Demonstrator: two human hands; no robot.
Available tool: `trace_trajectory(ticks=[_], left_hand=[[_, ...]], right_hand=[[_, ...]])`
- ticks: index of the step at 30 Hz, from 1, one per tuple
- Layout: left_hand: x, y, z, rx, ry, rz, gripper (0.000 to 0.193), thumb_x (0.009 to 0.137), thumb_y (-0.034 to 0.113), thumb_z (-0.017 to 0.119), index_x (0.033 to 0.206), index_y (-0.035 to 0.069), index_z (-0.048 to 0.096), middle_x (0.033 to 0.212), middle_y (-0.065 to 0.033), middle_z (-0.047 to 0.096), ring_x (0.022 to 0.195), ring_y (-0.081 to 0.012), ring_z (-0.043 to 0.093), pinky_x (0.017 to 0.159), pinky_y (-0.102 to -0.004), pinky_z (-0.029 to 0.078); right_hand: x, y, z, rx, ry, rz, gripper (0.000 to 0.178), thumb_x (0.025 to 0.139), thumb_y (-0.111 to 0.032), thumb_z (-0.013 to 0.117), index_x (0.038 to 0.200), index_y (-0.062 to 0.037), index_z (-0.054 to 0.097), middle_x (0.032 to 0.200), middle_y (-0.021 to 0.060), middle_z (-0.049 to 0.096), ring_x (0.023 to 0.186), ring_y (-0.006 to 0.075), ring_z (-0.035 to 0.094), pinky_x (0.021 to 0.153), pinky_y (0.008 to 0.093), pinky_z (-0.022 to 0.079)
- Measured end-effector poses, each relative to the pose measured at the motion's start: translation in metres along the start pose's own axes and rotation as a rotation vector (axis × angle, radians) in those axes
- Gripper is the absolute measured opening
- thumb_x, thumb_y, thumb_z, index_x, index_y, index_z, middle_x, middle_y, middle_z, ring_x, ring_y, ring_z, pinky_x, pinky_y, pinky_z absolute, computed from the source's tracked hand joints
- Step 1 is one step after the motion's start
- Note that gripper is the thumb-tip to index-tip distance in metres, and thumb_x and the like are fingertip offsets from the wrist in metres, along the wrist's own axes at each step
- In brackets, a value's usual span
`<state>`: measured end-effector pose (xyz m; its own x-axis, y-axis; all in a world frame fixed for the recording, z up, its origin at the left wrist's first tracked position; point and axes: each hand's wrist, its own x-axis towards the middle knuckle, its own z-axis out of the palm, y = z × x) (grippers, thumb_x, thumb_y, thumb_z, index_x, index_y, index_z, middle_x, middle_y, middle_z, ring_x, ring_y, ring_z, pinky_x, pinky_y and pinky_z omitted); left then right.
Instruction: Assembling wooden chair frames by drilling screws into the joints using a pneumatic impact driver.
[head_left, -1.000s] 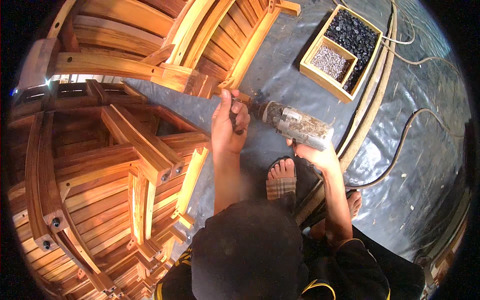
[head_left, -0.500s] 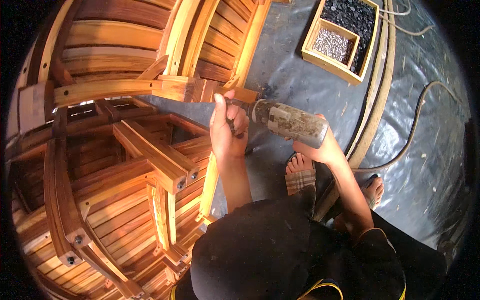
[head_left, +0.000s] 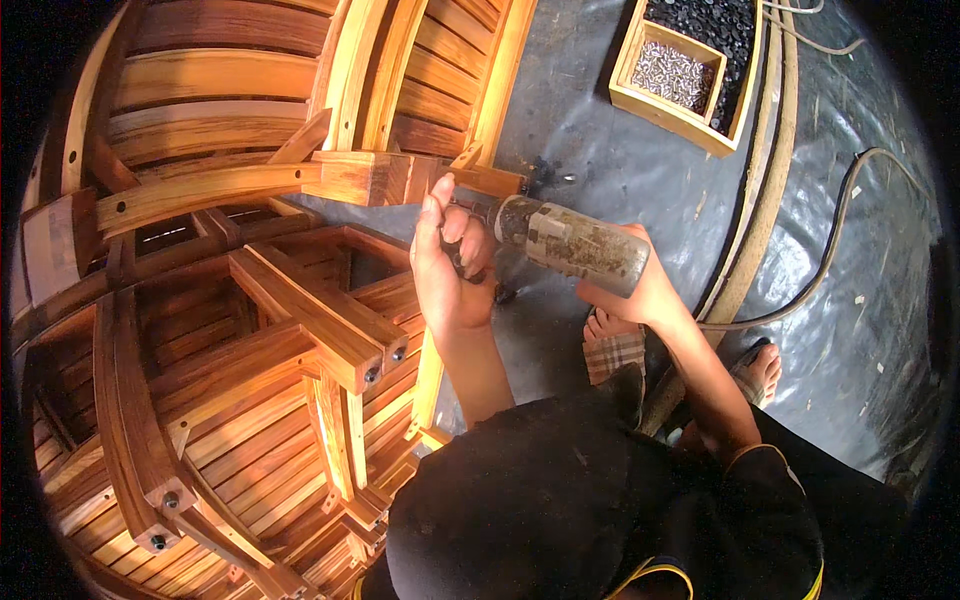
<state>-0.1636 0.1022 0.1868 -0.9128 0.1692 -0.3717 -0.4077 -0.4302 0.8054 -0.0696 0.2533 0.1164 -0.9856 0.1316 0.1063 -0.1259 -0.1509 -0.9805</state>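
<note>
My right hand grips a worn, dirt-stained power drill that points left. Beside the drill's front end is my left hand, its fingers curled over small dark pieces in the palm. Thumb and forefinger reach up to the end of a wooden leg on a slatted piece of furniture. The fingers hide the drill's tip, so whether it touches the wood cannot be told.
More slatted wooden furniture with bolted leg ends fills the left. A wooden box at the far right holds black round pieces and a smaller tray of silver fasteners. A long wooden strip and a cable lie on dark floor sheeting.
The whole view has shifted slightly. My left hand's fingers have turned a little, showing more of the palm, and the drill stays close beside them.
</note>
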Motion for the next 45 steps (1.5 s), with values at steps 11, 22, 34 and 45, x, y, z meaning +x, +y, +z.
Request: trace_trajectory(ticks=[11,22,34,45], left_hand=[[0.038,-0.093,-0.037,-0.004,0.026,-0.33,0.027,0.091,0.031,0.05,0.081,0.006,0.05,0.055,0.0014,0.036,0.043,-0.0089,0.032,0.036,-0.0216,0.021],[0.12,-0.178,0.006,1.549,-0.175,0.304,0.04,0.085,0.036,0.056,0.074,-0.002,0.061,0.073,-0.0259,0.059,0.065,-0.0419,0.058,0.059,-0.0445,0.045],[0.144,-0.176,-0.01,1.72,-0.322,0.471,0.038,0.084,0.034,0.055,0.069,-0.001,0.061,0.071,-0.0202,0.062,0.066,-0.0345,0.062,0.059,-0.0426,0.048],[0.059,-0.073,-0.007,-0.399,-0.305,-0.531,0.025,0.091,0.025,0.045,0.093,0.001,0.051,0.071,-0.0054,0.047,0.046,-0.0091,0.037,0.036,-0.0195,0.027]], right_hand=[[0.003,-0.025,-0.06,0.022,0.331,0.095,0.025,0.061,0.005,0.052,0.083,-0.0005,0.062,0.076,0.0013,0.06,0.069,0.0114,0.056,0.063,0.0249,0.046],[-0.003,-0.038,-0.085,0.05,0.475,0.273,0.02,0.064,0.006,0.049,0.082,0.0013,0.055,0.069,0.003,0.052,0.05,0.0083,0.045,0.048,0.0222,0.039],[-0.003,-0.035,-0.075,0.072,0.424,0.226,0.02,0.066,0.007,0.052,0.082,-0.0017,0.061,0.07,-0.0001,0.058,0.055,0.0059,0.048,0.048,0.0203,0.039],[-0.012,-0.025,-0.063,0.163,0.205,0.283,0.032,0.063,0.003,0.057,0.095,0.0,0.061,0.088,0.0041,0.064,0.08,0.0118,0.057,0.07,0.0247,0.045]])
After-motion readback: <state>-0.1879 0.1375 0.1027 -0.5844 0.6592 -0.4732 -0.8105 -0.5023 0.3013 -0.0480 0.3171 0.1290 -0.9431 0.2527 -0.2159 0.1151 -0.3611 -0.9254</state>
